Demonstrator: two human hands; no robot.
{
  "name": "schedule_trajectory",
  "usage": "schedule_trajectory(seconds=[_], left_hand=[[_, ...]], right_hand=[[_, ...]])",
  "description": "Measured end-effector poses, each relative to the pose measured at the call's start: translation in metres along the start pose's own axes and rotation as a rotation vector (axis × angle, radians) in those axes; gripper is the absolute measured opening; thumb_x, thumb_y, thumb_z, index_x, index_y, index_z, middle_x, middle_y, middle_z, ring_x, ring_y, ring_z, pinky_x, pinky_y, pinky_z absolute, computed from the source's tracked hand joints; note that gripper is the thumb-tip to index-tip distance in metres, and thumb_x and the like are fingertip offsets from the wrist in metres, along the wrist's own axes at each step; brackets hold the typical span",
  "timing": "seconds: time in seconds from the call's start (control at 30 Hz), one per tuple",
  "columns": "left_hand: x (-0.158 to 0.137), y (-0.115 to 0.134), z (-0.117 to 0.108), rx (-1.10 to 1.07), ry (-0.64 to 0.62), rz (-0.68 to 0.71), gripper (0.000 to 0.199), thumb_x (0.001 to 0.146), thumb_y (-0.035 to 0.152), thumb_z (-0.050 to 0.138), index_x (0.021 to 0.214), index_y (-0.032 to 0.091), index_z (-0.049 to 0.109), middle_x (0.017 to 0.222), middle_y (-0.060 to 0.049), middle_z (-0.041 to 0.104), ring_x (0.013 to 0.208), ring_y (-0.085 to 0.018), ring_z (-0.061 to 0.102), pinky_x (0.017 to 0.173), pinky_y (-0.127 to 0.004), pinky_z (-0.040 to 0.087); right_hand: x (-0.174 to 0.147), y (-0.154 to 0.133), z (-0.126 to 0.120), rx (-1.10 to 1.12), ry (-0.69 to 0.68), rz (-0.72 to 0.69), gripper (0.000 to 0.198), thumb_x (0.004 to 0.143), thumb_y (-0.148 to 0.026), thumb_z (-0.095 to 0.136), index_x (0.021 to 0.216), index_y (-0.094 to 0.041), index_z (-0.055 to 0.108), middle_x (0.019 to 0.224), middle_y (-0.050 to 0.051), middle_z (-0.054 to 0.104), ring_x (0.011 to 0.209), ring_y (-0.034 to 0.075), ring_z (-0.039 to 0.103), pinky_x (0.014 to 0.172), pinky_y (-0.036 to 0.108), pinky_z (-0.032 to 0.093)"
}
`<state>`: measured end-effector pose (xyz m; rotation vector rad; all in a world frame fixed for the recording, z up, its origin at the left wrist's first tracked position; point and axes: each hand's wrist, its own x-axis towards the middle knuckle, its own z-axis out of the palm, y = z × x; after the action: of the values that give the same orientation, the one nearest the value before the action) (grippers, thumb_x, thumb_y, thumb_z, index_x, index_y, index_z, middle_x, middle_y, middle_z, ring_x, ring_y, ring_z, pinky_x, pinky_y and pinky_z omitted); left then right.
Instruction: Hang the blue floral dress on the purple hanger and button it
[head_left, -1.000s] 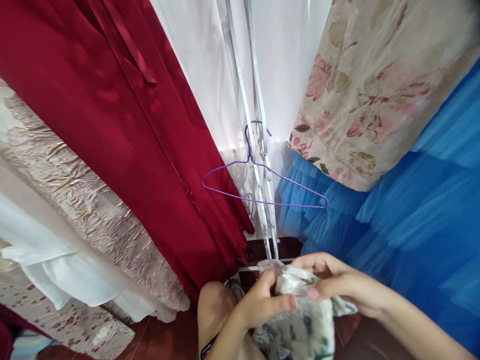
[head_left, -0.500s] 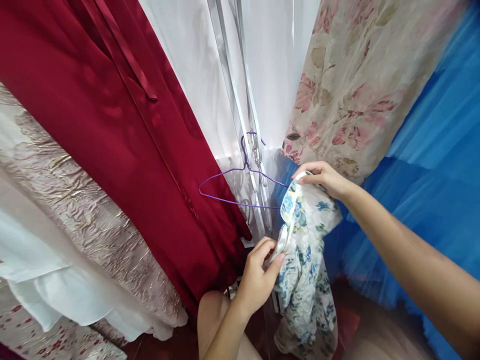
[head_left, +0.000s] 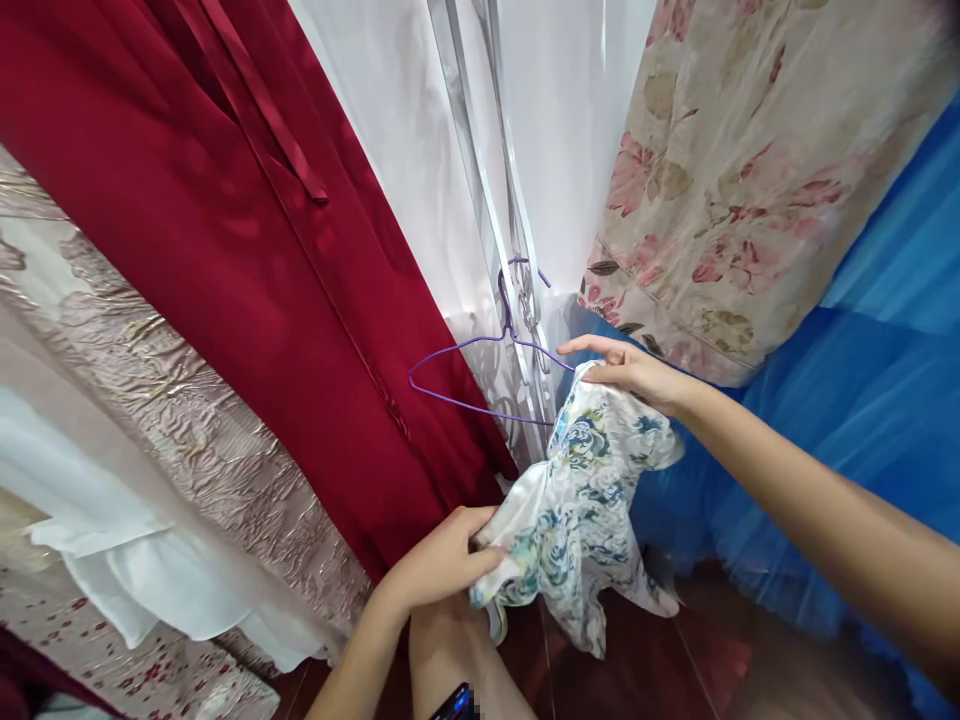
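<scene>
A white garment with a blue-green floral print hangs between my hands, its right side over one end of a thin purple hanger. My right hand pinches the garment's upper edge by that end of the hanger, index finger stretched along the wire. Lower and to the left, my left hand is closed on the other side of the garment and pulls it out sideways. The hanger's left end is bare. Its hook sits among white metal bars, though what it hangs from is hard to make out.
A long red dress hangs on the left, beside a textured beige one. Pink-flowered cloth and blue tulle hang on the right. Below are my bare knee, a phone's edge and dark red floor tiles.
My left hand has moved down and left, spreading the garment wider. My right hand stays by the hanger's end, its index finger now extended. The phone's edge has come into view.
</scene>
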<state>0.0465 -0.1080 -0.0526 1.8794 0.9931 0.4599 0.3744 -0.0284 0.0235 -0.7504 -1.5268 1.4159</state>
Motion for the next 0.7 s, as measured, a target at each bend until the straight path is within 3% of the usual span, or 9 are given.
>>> schedule_trajectory(seconds=[0.1, 0.23, 0.33, 0.47, 0.53, 0.63, 0.7], left_hand=[[0.007, -0.027, -0.033, 0.279, 0.122, 0.032, 0.016, 0.081, 0.026, 0.061, 0.069, 0.022, 0.07, 0.074, -0.003, 0.066, 0.074, -0.021, 0.058, 0.075, -0.029, 0.043], [0.025, -0.051, -0.093, 0.551, 0.316, -0.049, 0.008, 0.075, 0.026, 0.065, 0.079, 0.027, 0.073, 0.081, -0.003, 0.068, 0.085, -0.027, 0.059, 0.08, -0.032, 0.042], [0.037, -0.043, -0.132, 0.63, 0.398, -0.037, 0.029, 0.074, 0.023, 0.062, 0.101, 0.03, 0.07, 0.102, -0.003, 0.07, 0.094, -0.029, 0.057, 0.086, -0.035, 0.041], [0.049, -0.009, -0.155, 0.757, 0.721, 0.071, 0.034, 0.073, 0.015, 0.056, 0.104, 0.026, 0.065, 0.114, -0.008, 0.065, 0.1, -0.032, 0.052, 0.088, -0.04, 0.039], [0.055, 0.01, -0.154, 0.64, 0.797, 0.192, 0.034, 0.069, 0.01, 0.055, 0.099, 0.023, 0.064, 0.113, -0.008, 0.064, 0.099, -0.03, 0.054, 0.087, -0.038, 0.041], [0.065, 0.028, -0.144, 0.181, 0.652, 0.322, 0.037, 0.067, 0.01, 0.059, 0.103, 0.021, 0.063, 0.104, -0.007, 0.066, 0.096, -0.026, 0.061, 0.081, -0.032, 0.046], [0.07, 0.03, -0.137, -0.063, 0.643, 0.379, 0.042, 0.068, 0.013, 0.065, 0.109, 0.02, 0.061, 0.1, -0.007, 0.067, 0.097, -0.024, 0.063, 0.079, -0.029, 0.048]], right_hand=[[-0.003, -0.014, -0.007, -0.099, -0.038, 0.004, 0.057, 0.075, -0.025, 0.076, 0.131, -0.021, 0.064, 0.07, -0.002, 0.073, 0.056, 0.013, 0.065, 0.052, 0.022, 0.051], [-0.003, -0.021, -0.011, -0.238, -0.061, -0.004, 0.05, 0.077, -0.027, 0.076, 0.127, -0.021, 0.069, 0.089, 0.003, 0.078, 0.069, 0.015, 0.07, 0.061, 0.025, 0.056], [-0.003, -0.022, -0.009, -0.27, -0.05, -0.016, 0.047, 0.078, -0.027, 0.076, 0.124, -0.024, 0.071, 0.098, 0.004, 0.078, 0.076, 0.016, 0.071, 0.065, 0.025, 0.057], [-0.004, -0.023, -0.007, -0.266, -0.025, -0.015, 0.043, 0.078, -0.031, 0.078, 0.121, -0.027, 0.073, 0.106, 0.004, 0.077, 0.084, 0.018, 0.071, 0.069, 0.027, 0.058], [-0.006, -0.022, -0.008, -0.26, -0.015, 0.001, 0.043, 0.079, -0.033, 0.077, 0.121, -0.027, 0.073, 0.106, 0.003, 0.077, 0.083, 0.018, 0.07, 0.068, 0.027, 0.057], [-0.011, -0.019, -0.01, -0.215, -0.014, 0.059, 0.037, 0.08, -0.036, 0.077, 0.116, -0.027, 0.075, 0.095, 0.003, 0.078, 0.072, 0.016, 0.069, 0.06, 0.026, 0.055], [-0.014, -0.013, -0.013, -0.163, -0.028, 0.143, 0.03, 0.08, -0.04, 0.076, 0.104, -0.022, 0.078, 0.083, 0.005, 0.077, 0.064, 0.017, 0.068, 0.055, 0.026, 0.053]])
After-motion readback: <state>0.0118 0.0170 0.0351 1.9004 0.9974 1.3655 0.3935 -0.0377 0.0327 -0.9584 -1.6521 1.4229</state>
